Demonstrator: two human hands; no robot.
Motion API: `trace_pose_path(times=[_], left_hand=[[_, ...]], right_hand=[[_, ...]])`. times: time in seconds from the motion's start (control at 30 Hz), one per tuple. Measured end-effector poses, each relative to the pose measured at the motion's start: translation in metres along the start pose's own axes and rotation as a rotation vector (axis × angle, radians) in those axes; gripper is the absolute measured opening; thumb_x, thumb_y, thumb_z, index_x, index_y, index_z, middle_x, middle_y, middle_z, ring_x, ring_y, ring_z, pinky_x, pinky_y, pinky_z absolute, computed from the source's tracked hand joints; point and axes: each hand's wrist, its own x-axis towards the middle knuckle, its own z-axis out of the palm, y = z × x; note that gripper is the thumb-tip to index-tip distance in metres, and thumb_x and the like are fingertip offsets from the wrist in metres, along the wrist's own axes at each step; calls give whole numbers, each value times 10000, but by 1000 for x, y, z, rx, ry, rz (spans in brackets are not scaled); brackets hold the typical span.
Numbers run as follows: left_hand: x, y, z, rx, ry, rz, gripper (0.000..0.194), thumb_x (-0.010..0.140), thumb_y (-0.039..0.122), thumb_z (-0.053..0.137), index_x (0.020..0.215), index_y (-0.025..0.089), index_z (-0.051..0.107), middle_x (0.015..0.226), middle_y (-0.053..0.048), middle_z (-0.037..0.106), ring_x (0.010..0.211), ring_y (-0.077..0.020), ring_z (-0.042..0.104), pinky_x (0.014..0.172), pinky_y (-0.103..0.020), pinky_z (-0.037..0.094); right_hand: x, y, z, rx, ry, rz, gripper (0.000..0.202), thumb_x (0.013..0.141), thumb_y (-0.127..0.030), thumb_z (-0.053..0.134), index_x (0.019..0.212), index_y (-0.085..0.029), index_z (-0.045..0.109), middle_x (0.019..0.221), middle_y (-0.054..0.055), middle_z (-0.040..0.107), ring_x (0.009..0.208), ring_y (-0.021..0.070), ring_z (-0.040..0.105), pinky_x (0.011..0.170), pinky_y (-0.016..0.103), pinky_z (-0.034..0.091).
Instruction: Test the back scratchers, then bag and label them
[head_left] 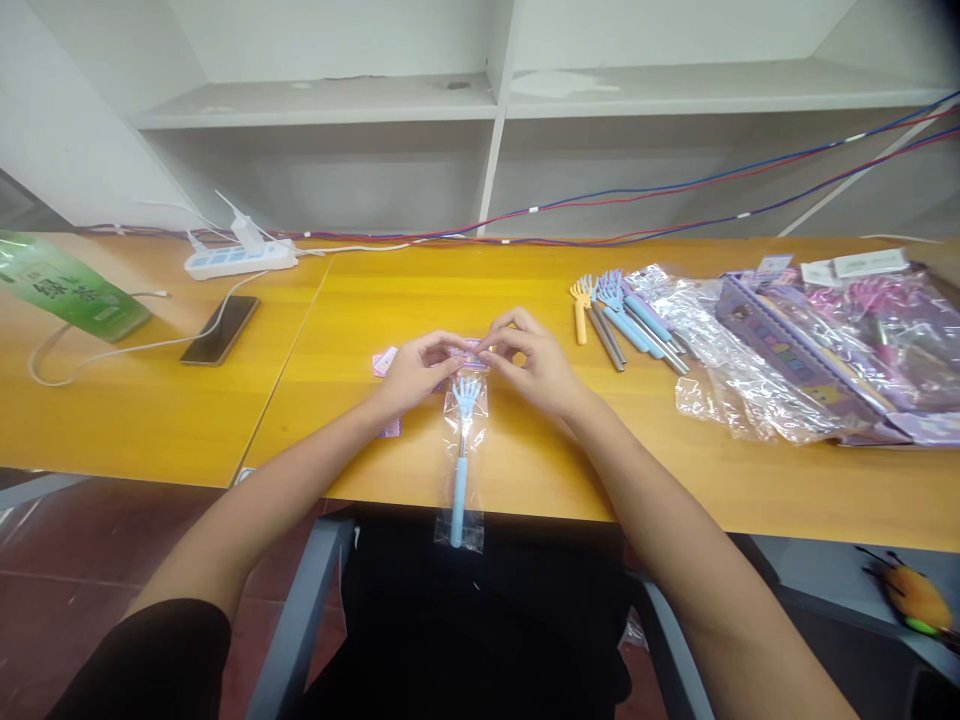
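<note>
Left hand (pixel 409 376) and right hand (pixel 541 370), about equally near, fingers (pixel 501 364) closed in a pinch on the purple card (pixel 471 360); bagged blue scratcher (pixel 459 490) lies just bodyward, long axis toward the lap, handle end overhanging the table (pixel 551 470).
</note>
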Motion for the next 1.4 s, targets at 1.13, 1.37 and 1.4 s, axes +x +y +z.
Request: trace_pose_path(times=[1.13,1.37,1.4], left_hand=[[-1,2,-2,190,165,64,413,803,397,887,823,197,527,774,30,628,715,-102,624,687,-239,516],[3,0,-4,135,132,58,494,757,385,928,860,211,477,743,55,584,656,-74,563,623,-210,458],[3,0,-4,126,131,54,498,753,382,930,861,211,475,741,57,582,651,-72,560,622,-209,457]], right_hand=[[-1,-1,15,-31,-241,295,480,1063,-615,478,847,-208,614,731,16,616,681,170,504,667,318,359],[-1,0,15,-87,-219,298,460,1044,-579,523,757,-219,533,676,-8,533,641,146,432,645,315,314],[-1,-1,15,-95,-216,294,458,1041,-574,526,750,-220,523,670,-11,521,637,143,425,642,314,311]])
